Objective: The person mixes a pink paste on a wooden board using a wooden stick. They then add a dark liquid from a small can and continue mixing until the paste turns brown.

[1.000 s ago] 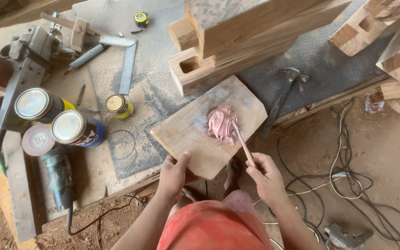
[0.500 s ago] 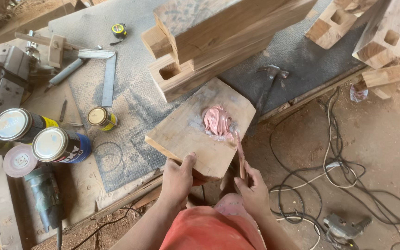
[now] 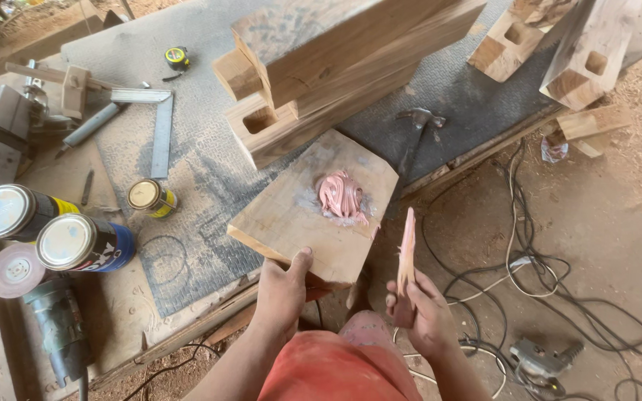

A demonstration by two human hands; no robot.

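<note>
My left hand (image 3: 284,293) grips the near edge of a flat wooden board (image 3: 299,212), thumb on top. A blob of pink putty (image 3: 341,196) lies on the board's right part. My right hand (image 3: 421,315) holds a thin wooden stick (image 3: 407,249) smeared with pink putty, upright and just off the board's right edge. The stick's tip is clear of the putty blob. Behind the board lie stacked timber beams with square mortise holes (image 3: 321,74).
Two large cans (image 3: 46,230), a small can (image 3: 150,197), an angle grinder (image 3: 50,319), a steel square (image 3: 157,126) and a tape measure (image 3: 177,58) lie on the left of the mat. A hammer (image 3: 414,130) rests behind the board. Cables and a power tool (image 3: 540,364) cover the dirt floor at right.
My right hand has pulled the stick off the putty and drawn it back beside the board's right edge. My left hand keeps its hold on the board.
</note>
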